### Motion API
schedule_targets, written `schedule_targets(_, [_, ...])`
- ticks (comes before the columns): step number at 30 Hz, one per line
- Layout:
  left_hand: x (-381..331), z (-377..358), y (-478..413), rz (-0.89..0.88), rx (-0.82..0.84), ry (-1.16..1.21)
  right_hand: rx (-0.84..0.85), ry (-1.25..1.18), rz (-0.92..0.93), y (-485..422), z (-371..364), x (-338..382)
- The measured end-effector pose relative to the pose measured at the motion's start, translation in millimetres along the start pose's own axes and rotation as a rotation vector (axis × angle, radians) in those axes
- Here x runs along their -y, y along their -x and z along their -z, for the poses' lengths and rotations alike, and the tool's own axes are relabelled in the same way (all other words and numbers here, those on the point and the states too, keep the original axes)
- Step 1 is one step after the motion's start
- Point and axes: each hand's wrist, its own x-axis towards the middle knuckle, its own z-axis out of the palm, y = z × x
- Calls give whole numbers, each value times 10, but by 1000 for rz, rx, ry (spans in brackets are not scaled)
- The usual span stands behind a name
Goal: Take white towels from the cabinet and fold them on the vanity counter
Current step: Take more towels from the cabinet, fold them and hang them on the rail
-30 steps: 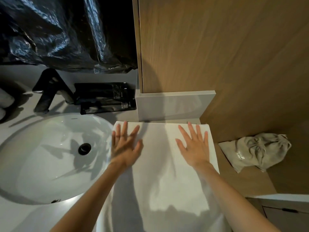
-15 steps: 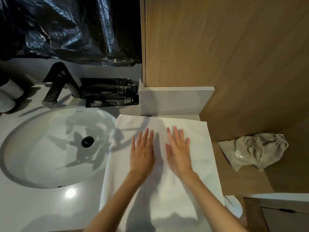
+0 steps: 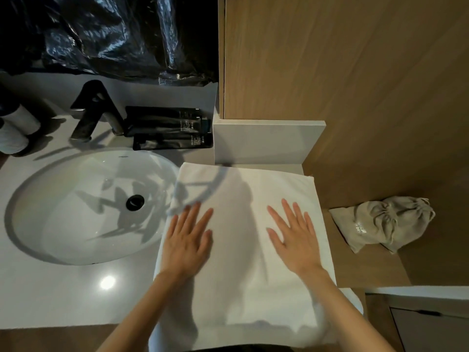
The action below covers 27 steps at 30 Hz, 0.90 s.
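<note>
The white towel [image 3: 243, 240] lies flat and smooth on the desk [image 3: 63, 295], just right of the sink [image 3: 33, 199], its near edge hanging over the front. My left hand [image 3: 186, 241] and right hand [image 3: 294, 241] press palm-down on it, fingers spread. Half a second ago my hands lay close together at the middle; now they sit well apart.

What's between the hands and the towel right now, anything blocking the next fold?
Nothing visible. The left hand and right hand lie flat, fingers spread, directly on the white towel. The towel's top surface is bare; the sink sits to its left and the grey drawstring bag to its right, both off it.
</note>
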Motion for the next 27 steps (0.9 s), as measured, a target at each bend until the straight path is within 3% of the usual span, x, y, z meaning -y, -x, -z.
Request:
schedule_targets(5, [238, 45, 73, -15, -9, 6, -17, -16, -26, 85, 6, -202])
schedule_targets(8, [278, 65, 73, 23, -41, -27, 4, -39, -135, 85, 25, -137])
schedule_targets(10, [213, 132, 119, 38, -96, -35, -4, -105, -211, 153, 64, 65])
schedule_targets(13, [-91, 174, 242, 7, -149, 4, -10, -176, -172, 330, 122, 597])
schedule_targets(19, [-591, -103, 599, 49, -3, 84, 102, -61, -174, 582, -211, 1313])
schedule_targets(24, [-317, -36, 755, 53, -15, 112, 38, 13, -27, 849, -198, 837])
schedule_targets(27, [-58, 44, 819, 6, 6, 129, 19, 3, -91, 1022, -107, 452])
